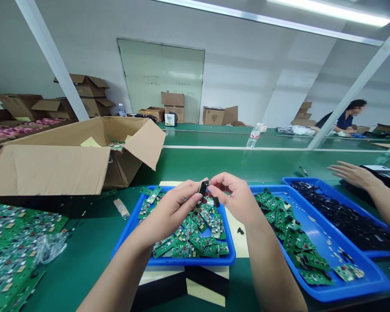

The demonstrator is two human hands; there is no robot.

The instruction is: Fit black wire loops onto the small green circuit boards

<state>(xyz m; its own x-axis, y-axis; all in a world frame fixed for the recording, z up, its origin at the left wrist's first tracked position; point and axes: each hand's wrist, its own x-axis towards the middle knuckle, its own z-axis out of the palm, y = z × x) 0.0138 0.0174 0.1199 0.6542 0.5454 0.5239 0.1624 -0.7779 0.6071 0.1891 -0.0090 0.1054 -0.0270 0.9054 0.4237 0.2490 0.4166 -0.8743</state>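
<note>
My left hand (pixel 178 206) pinches a small black plastic part (pixel 203 188) between thumb and fingers. Close against it, my right hand (pixel 235 197) is closed, its thumb and forefinger meeting at the part's upper end. A second black piece (pixel 216 202) shows below the right fingertips; its lower fingers seem to hold it, partly hidden. Both hands are above a blue tray (pixel 182 261) filled with small green circuit boards (pixel 191 236). Some of those boards are covered by my hands and forearms.
On the right stand a blue tray (pixel 315 208) of circuit boards and another of black parts (pixel 338 212). A co-worker's hand (pixel 354 173) reaches in there. At left are an open cardboard box (pixel 52 167), board panels (pixel 13 247) and crumpled plastic (pixel 52 247). A bottle (pixel 253 136) stands behind.
</note>
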